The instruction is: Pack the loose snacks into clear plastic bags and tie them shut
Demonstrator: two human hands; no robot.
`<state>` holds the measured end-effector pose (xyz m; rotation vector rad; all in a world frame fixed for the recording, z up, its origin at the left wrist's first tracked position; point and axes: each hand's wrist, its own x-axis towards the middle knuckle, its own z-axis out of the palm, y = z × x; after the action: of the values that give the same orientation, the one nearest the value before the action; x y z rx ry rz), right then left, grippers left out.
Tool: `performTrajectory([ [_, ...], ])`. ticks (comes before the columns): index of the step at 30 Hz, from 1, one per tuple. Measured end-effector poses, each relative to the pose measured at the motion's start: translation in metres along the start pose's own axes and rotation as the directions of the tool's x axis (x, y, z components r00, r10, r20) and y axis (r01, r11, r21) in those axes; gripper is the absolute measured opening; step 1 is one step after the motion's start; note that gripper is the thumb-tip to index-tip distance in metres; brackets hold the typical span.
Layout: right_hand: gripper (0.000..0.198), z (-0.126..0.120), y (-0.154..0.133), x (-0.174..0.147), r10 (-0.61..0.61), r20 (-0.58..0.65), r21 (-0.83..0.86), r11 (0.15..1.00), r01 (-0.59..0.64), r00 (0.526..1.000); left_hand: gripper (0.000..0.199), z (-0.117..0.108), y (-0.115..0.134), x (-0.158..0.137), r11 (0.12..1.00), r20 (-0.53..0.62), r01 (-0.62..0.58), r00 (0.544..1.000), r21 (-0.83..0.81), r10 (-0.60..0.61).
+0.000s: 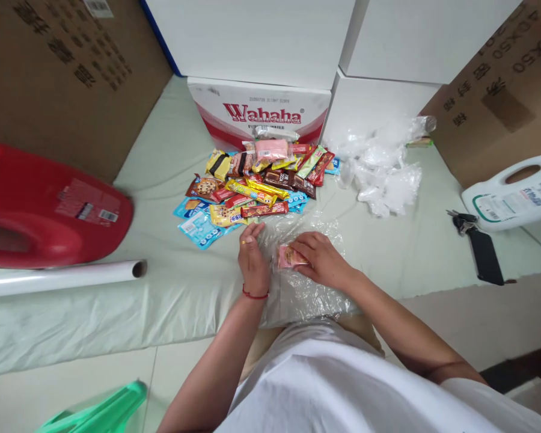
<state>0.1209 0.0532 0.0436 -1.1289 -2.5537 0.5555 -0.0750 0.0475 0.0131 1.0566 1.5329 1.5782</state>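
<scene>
A small pink snack packet [288, 257] lies on a sheet of clear plastic wrap [304, 294] near the table's front edge. My right hand [322, 258] is closed over the packet's right end, gripping it with thumb and fingers. Just left of the packet, my left hand [253, 258] stands on its edge with the fingers stretched out, at the left border of the wrap, and nothing shows in it. Beyond both hands lies a heap of wrapped snacks [264, 186] in red, yellow, blue and brown packets.
Behind the heap stands a white and red Wahaha carton [261, 111]. Crumpled clear plastic [383, 174] lies to the right, with a white jug [514, 192] and a black phone [484, 258] beyond. On the left are a red jug [54, 204] and a white roll [63, 278].
</scene>
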Motion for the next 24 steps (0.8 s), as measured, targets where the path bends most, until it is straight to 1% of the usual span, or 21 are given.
performTrajectory([
  [1,0.052,0.002,0.000,0.001,0.005,-0.007,0.006,1.000,-0.005,1.000,0.061,0.000,0.000,0.000,1.000,-0.001,-0.002,1.000,0.002,0.002],
  [3,0.054,0.004,-0.001,0.002,0.019,-0.016,0.011,1.000,-0.019,1.000,0.059,0.000,0.000,0.000,1.000,-0.003,-0.015,1.000,0.003,0.015],
  [6,0.058,-0.005,-0.007,-0.005,0.011,-0.080,0.022,1.000,-0.010,0.997,0.055,0.000,0.002,-0.001,0.999,-0.025,-0.038,0.999,-0.001,0.038],
  [8,0.056,-0.018,-0.012,-0.021,-0.042,-0.146,0.063,0.997,0.051,0.988,0.048,-0.002,0.005,-0.002,0.997,-0.046,-0.071,0.996,-0.001,0.071],
  [10,0.052,-0.030,-0.017,-0.044,-0.125,-0.144,0.112,0.983,0.142,0.982,0.035,-0.006,0.010,-0.002,0.988,-0.051,-0.147,0.987,0.044,0.150],
  [11,0.052,-0.033,-0.019,-0.058,-0.163,-0.111,0.126,0.976,0.177,0.980,0.029,-0.010,0.012,-0.002,0.975,-0.029,-0.201,0.978,0.094,0.204],
  [12,0.053,-0.035,-0.019,-0.071,-0.195,-0.057,0.126,0.971,0.201,0.979,0.024,-0.014,0.014,-0.002,0.953,0.021,-0.259,0.966,0.158,0.259],
  [14,0.054,-0.032,-0.018,-0.096,-0.220,0.064,0.084,0.973,0.214,0.973,0.019,-0.026,0.015,0.000,0.875,0.195,-0.380,0.922,0.300,0.334],
  [16,0.050,-0.023,-0.013,-0.116,-0.189,0.132,0.020,0.982,0.188,0.973,0.019,-0.039,0.012,0.003,0.769,0.390,-0.483,0.860,0.419,0.328],
  [17,0.047,-0.018,-0.011,-0.122,-0.162,0.144,-0.003,0.986,0.164,0.976,0.019,-0.047,0.009,0.004,0.718,0.456,-0.518,0.835,0.465,0.307],
  [18,0.046,-0.014,-0.008,-0.127,-0.132,0.147,-0.017,0.991,0.136,0.980,0.019,-0.055,0.005,0.005,0.676,0.495,-0.537,0.821,0.505,0.283],
  [20,0.050,-0.008,-0.005,-0.133,-0.095,0.156,-0.016,0.995,0.099,0.983,0.022,-0.071,-0.003,0.005,0.630,0.514,-0.533,0.825,0.564,0.237],
  [22,0.062,-0.006,-0.003,-0.135,-0.104,0.189,0.005,0.995,0.105,0.976,0.027,-0.087,-0.009,0.003,0.613,0.501,-0.517,0.838,0.598,0.217],
  [23,0.066,-0.006,-0.003,-0.135,-0.112,0.203,0.014,0.994,0.111,0.973,0.030,-0.094,-0.010,0.001,0.602,0.500,-0.521,0.837,0.605,0.222],
  [24,0.068,-0.007,-0.002,-0.136,-0.114,0.205,0.017,0.993,0.113,0.972,0.034,-0.101,-0.011,-0.001,0.585,0.511,-0.542,0.826,0.603,0.238],
])
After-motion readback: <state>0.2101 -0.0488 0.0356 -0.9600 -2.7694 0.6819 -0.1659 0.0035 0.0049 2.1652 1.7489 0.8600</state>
